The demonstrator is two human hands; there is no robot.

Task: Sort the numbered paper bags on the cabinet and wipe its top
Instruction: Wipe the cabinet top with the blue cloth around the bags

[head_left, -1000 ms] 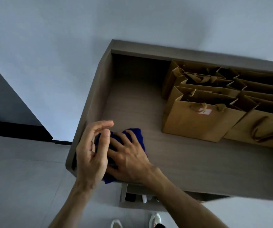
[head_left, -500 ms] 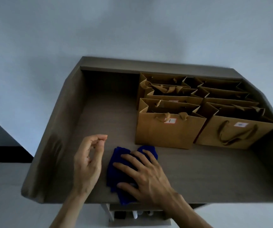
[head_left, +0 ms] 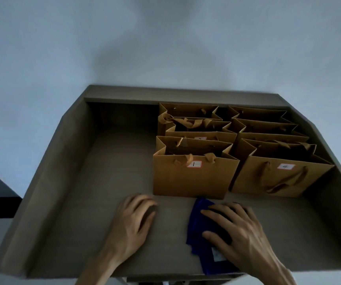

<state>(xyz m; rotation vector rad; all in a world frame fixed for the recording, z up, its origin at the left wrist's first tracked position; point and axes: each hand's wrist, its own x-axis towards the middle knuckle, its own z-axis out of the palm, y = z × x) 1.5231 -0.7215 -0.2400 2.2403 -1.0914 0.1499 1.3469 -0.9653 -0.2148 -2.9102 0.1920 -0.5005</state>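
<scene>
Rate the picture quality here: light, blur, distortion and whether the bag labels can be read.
Head view: dim, bluish light, with soft shadow inside the cabinet top; wide-angle bending splays its side walls outward; slight motion blur on the left hand and the right hand, which presses the blue cloth; the front left bag's label reads 1, the front right bag's label looks like 4; labels farther back are unreadable.

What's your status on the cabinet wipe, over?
Right hand flat on blue cloth, left hand empty on cabinet top. Paper bags directly behind the cloth, crowding it.
</scene>
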